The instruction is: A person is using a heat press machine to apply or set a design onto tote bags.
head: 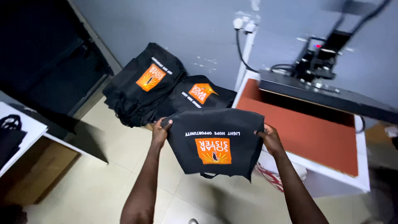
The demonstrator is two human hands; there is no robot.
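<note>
Head view, looking down. I am holding a black cloth bag (pixel 215 141) spread out in the air between both hands, above the tiled floor (pixel 103 182) and just beside the open heat press (pixel 323 79). My left hand (pixel 159 129) is pinching the bag's upper left corner, the fingers curled shut on the cloth; my right hand (pixel 269 139) is gripping the right edge the same way. The bag's orange printed square (pixel 213 151) is facing me, with a line of white lettering above it, and a loop of handle is hanging below the lower edge.

Two stacks of similar black bags (pixel 159 93) with orange prints are lying on the floor against the grey wall, beyond my left hand. The press's red-brown pad (pixel 306 132) is resting on a white surface (pixel 360 178) to my right, its dark upper plate raised.

Risk, as I am judging it: each grip is catching only a corner or an edge, so the cloth could slip and drop to the floor. The bag is also hanging close to the press, where the right edge or the dangling handle could brush a plate that may be hot.
</note>
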